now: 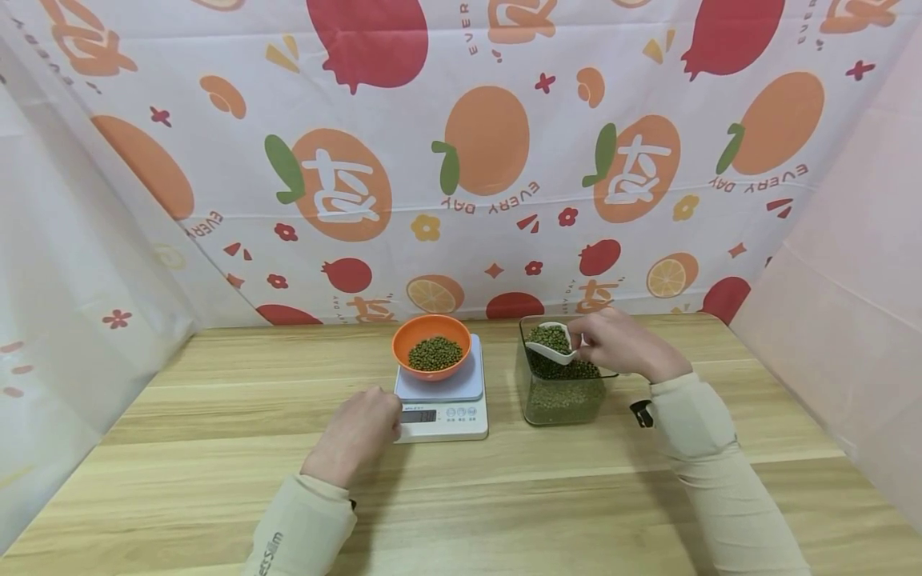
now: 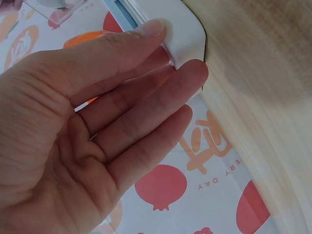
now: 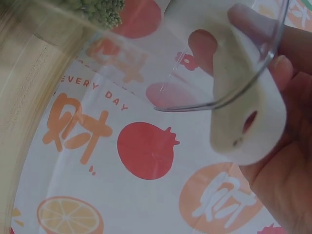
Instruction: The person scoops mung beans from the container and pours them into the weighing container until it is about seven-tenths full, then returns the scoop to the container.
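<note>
My left hand (image 1: pixel 363 432) is at the left front edge of a white kitchen scale (image 1: pixel 441 390); its thumb and fingertips touch the scale's edge in the left wrist view, the fingers only loosely bent. On the scale's platform stands an orange bowl (image 1: pixel 430 326) with green mung beans (image 1: pixel 435 354) in it. To the right is a clear square container (image 1: pixel 565 408), partly filled with mung beans. Over its opening my right hand (image 1: pixel 623 344) grips a white scoop (image 1: pixel 551 355) by the handle. Mung beans lie at the scoop's bowl. Its handle (image 3: pixel 234 107) shows behind the container's clear rim in the right wrist view.
The wooden table (image 1: pixel 504 504) runs up to a fruit-printed cloth (image 1: pixel 497 240) behind the scale and container. Pale cloth walls (image 1: pixel 850 320) stand at both sides. A black buckle (image 1: pixel 641 413) hangs by the right sleeve.
</note>
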